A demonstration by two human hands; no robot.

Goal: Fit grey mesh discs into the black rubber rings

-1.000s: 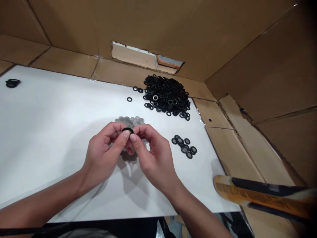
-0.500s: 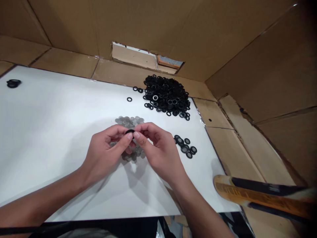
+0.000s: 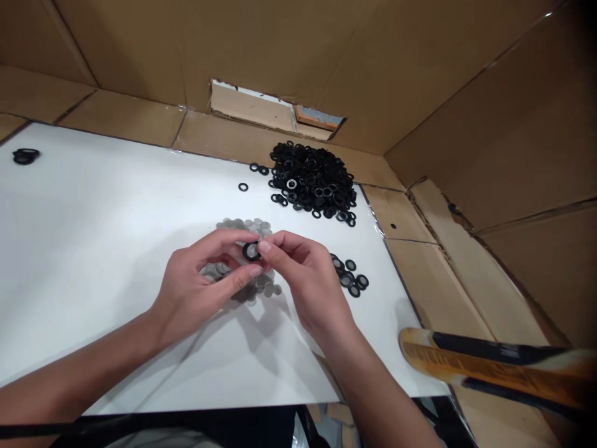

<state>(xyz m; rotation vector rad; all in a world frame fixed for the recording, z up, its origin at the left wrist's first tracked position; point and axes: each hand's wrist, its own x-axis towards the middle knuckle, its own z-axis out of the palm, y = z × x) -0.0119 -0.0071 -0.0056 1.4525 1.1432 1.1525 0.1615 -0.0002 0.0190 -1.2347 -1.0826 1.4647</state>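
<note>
Grip closed in both hands: the left hand (image 3: 198, 289) and the right hand (image 3: 308, 280) pinch one black ring (image 3: 245, 252) between them, above the desk (image 3: 93, 249). The right thumb (image 3: 264, 247) bears on the ring's right side, and the left thumb (image 3: 255, 270) sits just below it. A grey disc (image 3: 252, 252) appears to lie inside the ring, though the fingers and the small size make that hard to confirm.

Directly under the hands is a spread of grey discs (image 3: 242, 226), partly hidden by the fingers, with more showing on both sides of the left fingertips. Farther up the desk sits a large heap of black rings (image 3: 312, 180), with one pale ring (image 3: 291, 184) among them and a few stray rings (image 3: 243, 186) just left of the heap. A smaller cluster of rings (image 3: 349, 277) lies just beyond the right hand. A small stack (image 3: 24, 156) sits near the far left corner. Cardboard walls (image 3: 280, 50) rise around the desk, and an orange-and-black strip (image 3: 489, 367) crosses the lower right.
</note>
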